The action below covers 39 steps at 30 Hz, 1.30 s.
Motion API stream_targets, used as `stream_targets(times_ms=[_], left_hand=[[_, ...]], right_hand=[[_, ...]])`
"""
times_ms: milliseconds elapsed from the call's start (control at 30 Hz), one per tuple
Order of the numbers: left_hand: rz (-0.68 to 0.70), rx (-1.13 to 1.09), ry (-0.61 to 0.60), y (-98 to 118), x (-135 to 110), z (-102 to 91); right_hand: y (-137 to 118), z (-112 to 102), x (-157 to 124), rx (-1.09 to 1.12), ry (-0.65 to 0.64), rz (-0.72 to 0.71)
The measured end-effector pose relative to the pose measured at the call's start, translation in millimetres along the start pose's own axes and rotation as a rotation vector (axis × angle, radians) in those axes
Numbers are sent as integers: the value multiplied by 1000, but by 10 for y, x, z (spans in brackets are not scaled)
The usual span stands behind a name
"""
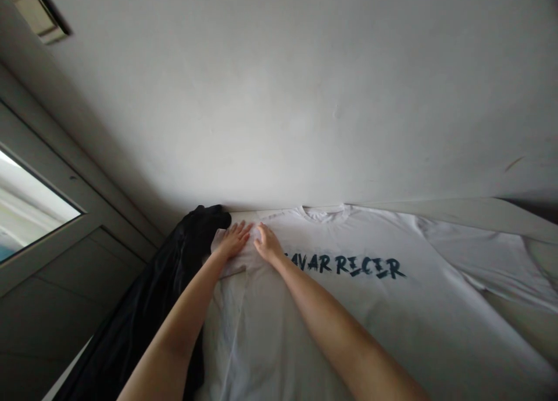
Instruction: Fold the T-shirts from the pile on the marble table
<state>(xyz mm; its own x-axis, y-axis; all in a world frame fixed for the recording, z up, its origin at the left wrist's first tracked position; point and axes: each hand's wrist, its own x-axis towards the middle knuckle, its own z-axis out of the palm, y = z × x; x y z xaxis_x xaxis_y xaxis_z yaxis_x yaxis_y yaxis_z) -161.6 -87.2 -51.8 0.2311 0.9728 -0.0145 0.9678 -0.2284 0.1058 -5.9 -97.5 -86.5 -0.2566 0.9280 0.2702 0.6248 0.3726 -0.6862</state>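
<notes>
A white T-shirt (370, 314) lies spread out, its round collar (322, 214) at the far side and dark blue brush-style lettering (344, 265) across the chest. My left hand (233, 241) rests flat on the shirt's left shoulder area, fingers apart, beside a folded-over patch of fabric. My right hand (267, 244) lies flat on the shirt just to the right, close to the start of the lettering. Neither hand grips anything. A black cloth (150, 308) runs along the shirt's left side, touching my left forearm.
A pale wall (279, 99) rises directly behind the shirt. On the left stands a grey door with a glass pane (30, 209). A beige strip (479, 215) runs along the wall at the right, above the shirt's sleeve (488, 256).
</notes>
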Motion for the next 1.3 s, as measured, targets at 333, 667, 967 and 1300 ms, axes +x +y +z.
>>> stream_targets(times_ms=[333, 667, 967, 1300], left_hand=[[-135, 149, 164, 139, 320, -116], [-130, 190, 285, 312, 194, -104], [-182, 78, 82, 735, -766, -156], [-21, -13, -27, 152, -1101, -158]], right_hand=[[67, 91, 34, -92, 10, -38], [25, 52, -3, -242, -30, -78], [-247, -197, 0, -376, -263, 11], [-488, -376, -1119, -432, -309, -85]])
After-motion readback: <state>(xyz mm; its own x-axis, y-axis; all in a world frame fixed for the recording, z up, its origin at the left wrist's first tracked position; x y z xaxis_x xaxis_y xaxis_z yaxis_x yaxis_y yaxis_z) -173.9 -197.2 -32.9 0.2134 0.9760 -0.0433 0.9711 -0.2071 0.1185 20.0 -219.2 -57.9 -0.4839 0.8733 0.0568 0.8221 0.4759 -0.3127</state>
